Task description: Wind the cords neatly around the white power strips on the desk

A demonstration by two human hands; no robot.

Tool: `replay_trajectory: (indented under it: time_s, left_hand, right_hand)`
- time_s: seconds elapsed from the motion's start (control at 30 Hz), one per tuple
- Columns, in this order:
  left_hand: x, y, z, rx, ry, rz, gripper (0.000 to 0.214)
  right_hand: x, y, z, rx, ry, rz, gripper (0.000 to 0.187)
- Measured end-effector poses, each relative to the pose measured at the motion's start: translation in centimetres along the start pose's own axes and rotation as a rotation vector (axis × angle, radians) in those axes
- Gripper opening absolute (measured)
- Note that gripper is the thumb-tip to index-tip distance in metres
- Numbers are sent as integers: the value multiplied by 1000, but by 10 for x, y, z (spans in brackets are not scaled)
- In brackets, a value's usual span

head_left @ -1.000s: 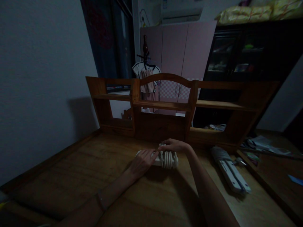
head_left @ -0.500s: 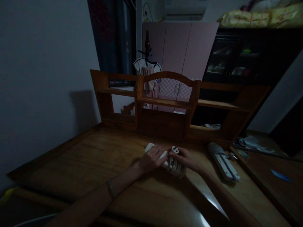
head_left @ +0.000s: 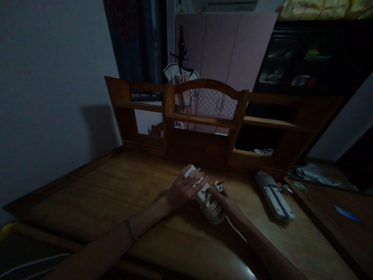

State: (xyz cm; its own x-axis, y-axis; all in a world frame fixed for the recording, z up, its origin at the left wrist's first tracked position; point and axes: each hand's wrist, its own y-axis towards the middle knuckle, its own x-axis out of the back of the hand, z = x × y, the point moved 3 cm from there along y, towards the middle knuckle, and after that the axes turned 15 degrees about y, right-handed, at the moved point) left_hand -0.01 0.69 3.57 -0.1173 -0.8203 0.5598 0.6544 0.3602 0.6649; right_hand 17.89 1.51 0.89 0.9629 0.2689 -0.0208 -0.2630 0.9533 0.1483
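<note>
A white power strip (head_left: 200,189) with its cord coiled round one end lies on the wooden desk (head_left: 116,194). My left hand (head_left: 183,188) rests over the strip's far end, fingers curled on it. My right hand (head_left: 225,201) grips the coiled cord (head_left: 212,210) from the right side. The white plug (head_left: 218,185) sticks up just above my right hand's fingers. A loose stretch of cord trails toward me along my right forearm.
A second white power strip (head_left: 274,196) lies on the desk to the right. A wooden shelf unit (head_left: 204,124) stands along the back of the desk. Papers (head_left: 311,173) and a blue item (head_left: 344,213) lie at far right. A wall is at left.
The strip has been turned so its far end points away and to the left. My right hand has slid lower onto the coil, and the plug now stands free above it.
</note>
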Motion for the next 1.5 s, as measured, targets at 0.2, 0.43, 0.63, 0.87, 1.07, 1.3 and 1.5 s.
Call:
replay_trajectory:
  time_s: [0.2,0.43,0.63,0.87,1.07,1.3,1.5]
  left_hand:
    - [-10,-1,12,313,-348,-135,91]
    - [-38,-5,10,532,-1332,173,104]
    - [-28,-4,-9,285,-1844,640,63]
    - [-15,-5,-3,227,-1624,564,81]
    - [-24,-7,0,296,-1645,543,98]
    - [-28,-5,-2,401,-1789,515,86]
    - [-27,-4,-5,484,-1863,544,74]
  right_hand:
    - [-5,-8,-7,-51,274,-82,37]
    - [6,-4,-6,89,136,-219,40]
    - [2,-9,1,100,102,-160,38]
    - [-17,-21,21,224,-101,58,30]
    - [-16,-18,20,340,-198,44,28]
    - [-19,-16,16,297,-99,13,29]
    - [-20,-16,16,199,-111,21,33]
